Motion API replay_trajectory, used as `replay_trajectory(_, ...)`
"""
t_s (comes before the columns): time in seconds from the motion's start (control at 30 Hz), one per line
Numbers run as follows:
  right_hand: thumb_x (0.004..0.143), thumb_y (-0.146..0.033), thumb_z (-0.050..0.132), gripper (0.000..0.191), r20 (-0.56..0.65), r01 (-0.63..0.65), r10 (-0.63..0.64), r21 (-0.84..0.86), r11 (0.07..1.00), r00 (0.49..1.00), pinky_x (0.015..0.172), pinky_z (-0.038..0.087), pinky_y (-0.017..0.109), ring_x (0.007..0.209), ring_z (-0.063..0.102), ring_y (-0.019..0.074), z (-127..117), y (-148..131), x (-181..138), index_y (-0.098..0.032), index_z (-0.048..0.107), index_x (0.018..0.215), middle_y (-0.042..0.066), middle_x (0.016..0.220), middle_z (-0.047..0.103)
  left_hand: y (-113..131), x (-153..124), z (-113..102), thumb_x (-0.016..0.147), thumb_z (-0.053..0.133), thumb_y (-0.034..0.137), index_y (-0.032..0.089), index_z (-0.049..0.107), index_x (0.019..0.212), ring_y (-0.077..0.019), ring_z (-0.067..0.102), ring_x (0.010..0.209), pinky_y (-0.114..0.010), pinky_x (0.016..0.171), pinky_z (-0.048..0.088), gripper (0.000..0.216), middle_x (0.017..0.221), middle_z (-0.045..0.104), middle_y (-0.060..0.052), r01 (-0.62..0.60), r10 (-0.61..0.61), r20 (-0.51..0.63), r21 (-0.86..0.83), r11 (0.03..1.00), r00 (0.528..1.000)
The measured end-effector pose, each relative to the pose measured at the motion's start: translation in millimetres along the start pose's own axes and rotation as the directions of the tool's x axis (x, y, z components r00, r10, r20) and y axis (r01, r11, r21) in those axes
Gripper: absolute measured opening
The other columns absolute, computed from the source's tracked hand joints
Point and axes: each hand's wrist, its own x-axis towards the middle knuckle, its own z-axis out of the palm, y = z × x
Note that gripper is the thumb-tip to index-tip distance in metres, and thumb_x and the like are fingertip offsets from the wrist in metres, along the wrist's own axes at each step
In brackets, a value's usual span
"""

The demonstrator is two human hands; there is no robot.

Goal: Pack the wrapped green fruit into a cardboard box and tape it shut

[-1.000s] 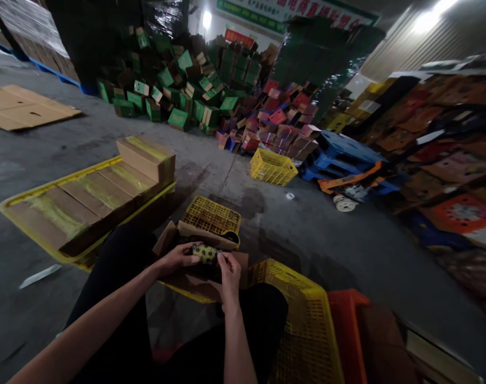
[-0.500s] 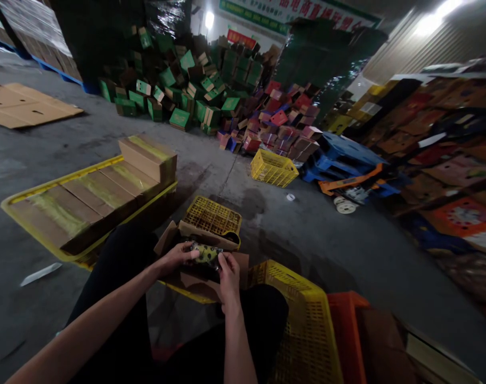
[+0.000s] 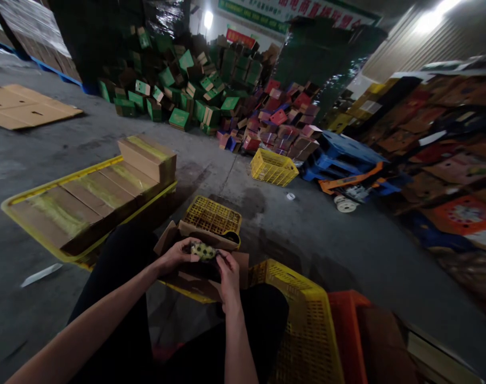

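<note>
A small plastic packet (image 3: 204,252), yellow-green with dark round spots, is stretched between my two hands; its exact kind does not show. My left hand (image 3: 179,253) pinches its left end and my right hand (image 3: 228,268) pinches the right end. Under them stands an open cardboard box (image 3: 241,260) with its flaps spread, its inside dark and partly hidden by my hands. The box rests on an upturned yellow crate (image 3: 213,214), where a dark round thing with a yellow rim, perhaps a tape roll (image 3: 232,237), lies at the far right corner.
To the left a yellow crate (image 3: 17,200) holds several taped cardboard boxes (image 3: 101,189). By my right knee are another yellow crate (image 3: 302,309) and an orange crate (image 3: 345,320). Farther off stand a small yellow crate (image 3: 274,168), an orange pallet jack (image 3: 350,184) and heaps of green boxes (image 3: 179,118).
The packet has been turned or pulled tauter between my fingers, so its dark spots show more clearly. Both hands stay above the box, almost in place.
</note>
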Motion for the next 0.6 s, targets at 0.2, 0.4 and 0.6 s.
replay_trajectory(0.2, 0.074, -0.042, 0.072, 0.027, -0.015, -0.007, 0.007, -0.032, 0.999, 1.000, 0.083, 0.050, 0.033, 0.090, 0.065, 0.0231, -2, 6, 2, -0.025, 0.075, 0.095, 0.003, 0.094, 0.074, -6, 2, -4, 0.057, 0.092, 0.023, 0.020, 0.064, 0.118, -0.0204, 0.064, 0.098, -0.032, 0.090, 0.047, 0.067, 0.109, 0.069, -0.005, 0.002, -0.002, 0.004, -0.024, 1.000, 1.000)
replay_trajectory(0.4, 0.072, -0.041, 0.073, 0.027, -0.024, -0.039, 0.038, -0.043, 0.998, 0.999, 0.077, 0.051, 0.031, 0.085, 0.064, 0.0214, -3, 14, 6, -0.024, 0.074, 0.093, 0.002, 0.090, 0.073, -6, 3, -3, 0.061, 0.090, 0.024, 0.019, 0.064, 0.118, -0.0195, 0.064, 0.096, -0.032, 0.090, 0.047, 0.063, 0.108, 0.069, -0.005, -0.017, 0.017, -0.010, -0.022, 1.000, 1.000)
replay_trajectory(0.6, 0.074, -0.043, 0.074, 0.027, 0.002, -0.060, 0.060, -0.005, 0.998, 0.998, 0.078, 0.052, 0.031, 0.086, 0.064, 0.0213, -2, 15, 6, -0.025, 0.073, 0.094, 0.002, 0.092, 0.072, -2, 1, 0, 0.064, 0.089, 0.029, 0.018, 0.063, 0.118, -0.0206, 0.065, 0.094, -0.033, 0.089, 0.048, 0.061, 0.106, 0.070, -0.006, -0.014, 0.014, -0.025, -0.019, 1.000, 1.000)
